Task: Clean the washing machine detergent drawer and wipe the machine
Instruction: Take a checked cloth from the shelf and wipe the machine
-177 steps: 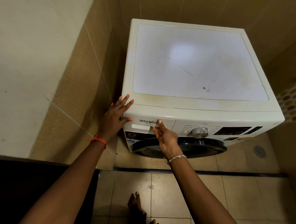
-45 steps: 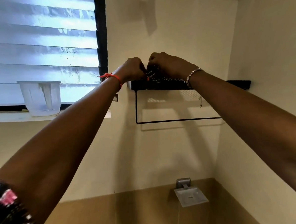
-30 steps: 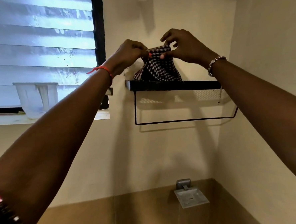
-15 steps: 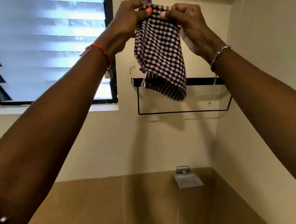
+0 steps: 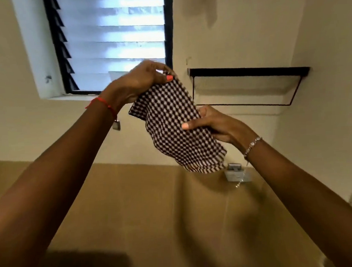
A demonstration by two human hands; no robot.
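Left hand (image 5: pixel 139 84) pinches checkered cloth (image 5: pixel 174 121) top edge, right hand (image 5: pixel 215 122) grips its side lower down, black shelf (image 5: pixel 249 72) behind.

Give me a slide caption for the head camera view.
Left hand and right hand hold a checkered cloth near a black wall shelf and louvred window.

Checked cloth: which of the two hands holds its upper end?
The left hand, with the red thread at its wrist, pinches the top end of the checked cloth. The right hand, with the silver bracelet, grips it lower down.
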